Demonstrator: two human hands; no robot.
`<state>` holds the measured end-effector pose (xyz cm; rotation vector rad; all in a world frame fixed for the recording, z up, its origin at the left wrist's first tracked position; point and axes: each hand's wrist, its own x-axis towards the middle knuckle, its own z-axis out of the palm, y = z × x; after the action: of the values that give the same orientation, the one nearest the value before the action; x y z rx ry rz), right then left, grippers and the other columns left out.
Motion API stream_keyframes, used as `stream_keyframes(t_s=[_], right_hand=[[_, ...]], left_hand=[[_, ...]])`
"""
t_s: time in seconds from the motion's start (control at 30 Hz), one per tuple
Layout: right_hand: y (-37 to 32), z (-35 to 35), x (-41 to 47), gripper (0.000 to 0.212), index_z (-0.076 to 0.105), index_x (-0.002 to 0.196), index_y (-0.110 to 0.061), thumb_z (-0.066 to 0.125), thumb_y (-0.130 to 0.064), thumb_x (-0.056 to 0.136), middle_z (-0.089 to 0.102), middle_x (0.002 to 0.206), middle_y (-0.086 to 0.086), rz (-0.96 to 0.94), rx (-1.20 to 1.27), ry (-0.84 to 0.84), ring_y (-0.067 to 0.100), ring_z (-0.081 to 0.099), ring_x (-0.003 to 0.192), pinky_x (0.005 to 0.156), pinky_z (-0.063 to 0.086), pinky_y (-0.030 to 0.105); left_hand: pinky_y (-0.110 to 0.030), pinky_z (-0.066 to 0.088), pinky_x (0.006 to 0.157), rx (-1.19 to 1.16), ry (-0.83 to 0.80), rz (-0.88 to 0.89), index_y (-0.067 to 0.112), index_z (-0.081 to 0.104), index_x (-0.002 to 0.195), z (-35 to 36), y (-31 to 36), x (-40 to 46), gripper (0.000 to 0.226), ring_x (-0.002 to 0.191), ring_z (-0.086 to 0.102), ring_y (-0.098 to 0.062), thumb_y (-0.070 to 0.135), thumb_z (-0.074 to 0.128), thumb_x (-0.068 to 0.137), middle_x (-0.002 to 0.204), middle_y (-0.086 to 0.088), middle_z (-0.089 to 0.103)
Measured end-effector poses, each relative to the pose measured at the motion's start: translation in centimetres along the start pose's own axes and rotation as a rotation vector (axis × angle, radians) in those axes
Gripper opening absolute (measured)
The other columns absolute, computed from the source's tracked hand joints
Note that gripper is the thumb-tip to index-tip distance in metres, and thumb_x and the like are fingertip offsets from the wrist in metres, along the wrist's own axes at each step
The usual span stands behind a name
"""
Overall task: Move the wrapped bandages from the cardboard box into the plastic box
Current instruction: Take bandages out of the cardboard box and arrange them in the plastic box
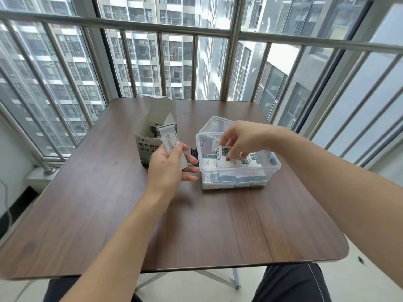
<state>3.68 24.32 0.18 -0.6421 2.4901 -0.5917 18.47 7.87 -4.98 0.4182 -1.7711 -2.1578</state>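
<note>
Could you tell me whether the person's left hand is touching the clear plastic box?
Apart. In the head view, the left hand grips a stack of wrapped bandages, and a strip of table shows between its fingertips and the plastic box.

Legible markings: cardboard box front and one wrapper only

The cardboard box (145, 147) carries large dark characters "防水创口" on its front face (the line runs on behind the left hand (169, 165), remainder hidden), with a small logo above, too small to read. A wrapped bandage (220, 154) in the plastic box (235, 178) shows vertical "防水创口贴". Print on the stack of wrappers (172, 144) held up is blurred, illegible
</note>
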Motion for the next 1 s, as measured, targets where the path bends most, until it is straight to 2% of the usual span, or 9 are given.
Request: stream_keyframes(t_s=[0.17,0.27,0.43,0.6,0.67,0.77,0.87,0.93,1.0], right_hand=[[-0.2,0.6,-0.3,0.027,0.074,0.106,-0.020,0.080,-0.014,0.081,0.076,0.099,0.005,-0.043,-0.188,0.027,0.012,0.067,0.069,0.053,0.051,0.018],[-0.2,0.9,-0.4,0.034,0.073,0.111,-0.021,0.084,-0.022,0.078,0.076,0.102,0.002,-0.045,-0.221,0.020,0.013,0.071,0.073,0.054,0.051,0.019],[0.0,1.4,-0.1,0.040,0.070,0.116,-0.018,0.084,-0.025,0.079,0.076,0.105,0.006,-0.030,-0.243,0.015,0.017,0.070,0.067,0.049,0.052,0.019],[-0.2,1.8,-0.4,0.053,0.062,0.129,-0.011,0.082,-0.027,0.082,0.070,0.118,0.004,-0.010,-0.209,0.040,0.023,0.072,0.065,0.051,0.057,0.027],[-0.8,1.1,-1.5,0.048,0.059,0.132,-0.011,0.076,-0.026,0.089,0.067,0.121,0.004,-0.047,-0.148,0.065,0.021,0.074,0.066,0.053,0.059,0.027],[-2.8,-0.6,-3.8,0.026,0.067,0.120,-0.010,0.064,-0.021,0.097,0.073,0.109,0.005,-0.190,0.121,0.206,0.013,0.071,0.063,0.054,0.057,0.022],[-5.0,-1.0,-5.8,0.028,0.068,0.118,-0.009,0.063,-0.025,0.096,0.075,0.102,0.006,-0.364,0.451,0.164,0.015,0.066,0.068,0.054,0.054,0.022],[-5.6,-0.4,-6.3,0.028,0.070,0.116,-0.007,0.066,-0.023,0.094,0.074,0.095,0.004,-0.447,0.431,0.184,0.013,0.063,0.066,0.053,0.052,0.022],[-5.5,-0.1,-6.2,0.023,0.072,0.109,-0.005,0.073,-0.016,0.089,0.075,0.091,0.005,-0.490,0.373,0.275,0.013,0.063,0.062,0.055,0.053,0.024]], left_hand=[[-0.027,0.054,0.042,-0.002,-0.001,0.010,0.012,0.057,0.090,0.0,0.2,0.0,0.026,0.050,0.065,-0.018,0.022,0.041,0.108,0.070,-0.011,0.063],[-0.027,0.054,0.043,0.002,-0.010,0.015,0.011,0.057,0.092,0.0,0.2,0.0,0.025,0.051,0.065,-0.019,0.022,0.041,0.108,0.070,-0.010,0.064],[-0.027,0.054,0.041,0.018,-0.012,0.001,0.011,0.057,0.092,0.0,0.3,0.0,0.025,0.049,0.064,-0.017,0.022,0.042,0.107,0.070,-0.009,0.064],[-0.023,0.039,0.033,0.062,0.053,0.049,0.012,0.055,0.090,-0.3,0.2,-0.2,0.024,0.039,0.051,-0.013,0.023,0.043,0.107,0.068,-0.010,0.063],[-0.021,0.031,0.033,0.027,0.061,0.076,0.012,0.055,0.090,-0.2,0.9,-0.7,0.024,0.035,0.043,-0.013,0.025,0.044,0.107,0.063,-0.008,0.061],[-0.018,0.023,0.035,-0.013,-0.055,0.070,0.015,0.055,0.087,0.2,2.8,-1.6,0.024,0.033,0.036,-0.012,0.029,0.048,0.104,0.056,-0.004,0.057],[-0.017,0.024,0.036,0.074,-0.277,-0.013,0.014,0.056,0.088,1.6,4.0,-2.1,0.023,0.034,0.038,-0.013,0.032,0.052,0.102,0.055,-0.004,0.056],[-0.019,0.030,0.036,0.083,-0.384,-0.081,0.013,0.054,0.090,2.3,4.3,-2.2,0.022,0.038,0.043,-0.017,0.031,0.051,0.102,0.057,-0.007,0.056],[-0.022,0.037,0.036,0.052,-0.417,-0.116,0.011,0.055,0.094,2.7,4.4,-2.3,0.024,0.043,0.051,-0.022,0.032,0.047,0.103,0.061,-0.011,0.057]])
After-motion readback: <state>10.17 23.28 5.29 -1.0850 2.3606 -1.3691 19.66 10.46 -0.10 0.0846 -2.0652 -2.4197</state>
